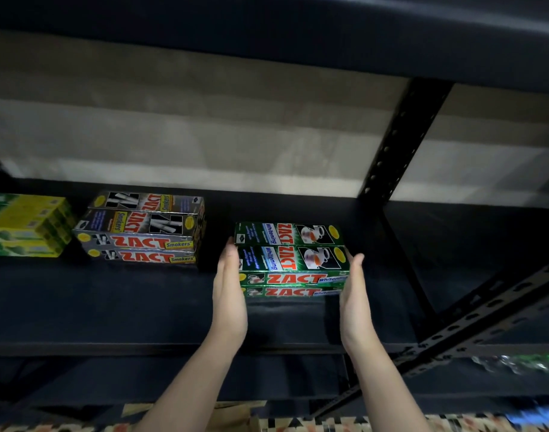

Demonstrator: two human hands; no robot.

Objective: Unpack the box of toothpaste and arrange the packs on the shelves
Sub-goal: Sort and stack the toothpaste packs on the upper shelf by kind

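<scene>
Head camera looks down along two bare forearms reaching onto a dark shelf [111, 307], where a block of green ZACT Whitening toothpaste packs [293, 260] sits between the hands, two packs across the top and two showing at the front face. The left hand [229, 294] lies flat against the block's left end, fingers straight and together, fingertips up near the top rear corner. The right hand [354, 294] presses the right end in the same way, fingers straight, thumb side up, so the block is squeezed between two flat palms and neither hand curls round it. Whether the block rests on the shelf board or is held just above it cannot be told. To the left of the left hand, near but apart from it, stands a stack of silver ZACT Smokers packs [142, 232], also two across and two high. Further left again, at the frame edge, lies a stack of yellow and green packs [27, 226], blurred so the print cannot be read. Beyond the right hand a black perforated upright post [400, 141] rises behind the shelf, and a slotted diagonal brace [472, 325] crosses below the right forearm. Behind the hands runs a pale wall [204, 135]
</scene>
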